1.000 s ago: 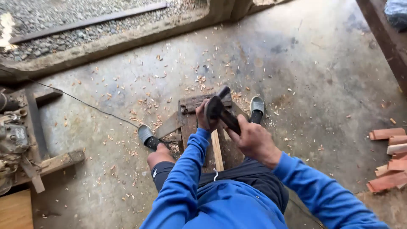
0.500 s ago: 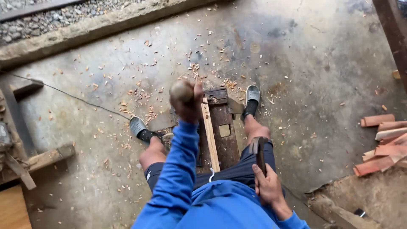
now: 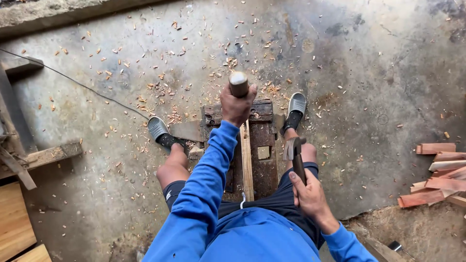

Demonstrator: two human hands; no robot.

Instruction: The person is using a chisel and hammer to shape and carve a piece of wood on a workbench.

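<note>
My left hand point(image 3: 236, 106) is closed around a short round piece of wood point(image 3: 238, 83), held upright with its pale cut end facing me. It hovers over the far end of a dark wooden work block point(image 3: 263, 145) that lies between my legs. A light wooden slat point(image 3: 247, 162) runs along the block. By my right thigh, my right hand point(image 3: 310, 196) grips the dark handle of a small hatchet point(image 3: 294, 150). The hatchet head points forward, off the wood.
Wood chips litter the concrete floor point(image 3: 349, 73). My grey sandals point(image 3: 158, 128) point(image 3: 296, 104) rest on either side of the block. Reddish cut wood pieces point(image 3: 434, 170) are stacked at the right. Planks and a timber frame point(image 3: 29, 160) sit at the left, with a thin cable point(image 3: 73, 80) crossing the floor.
Both hands were together over the block a second ago. The right hand has since drawn the hatchet back to my right thigh, while the left hand keeps the round wood raised.
</note>
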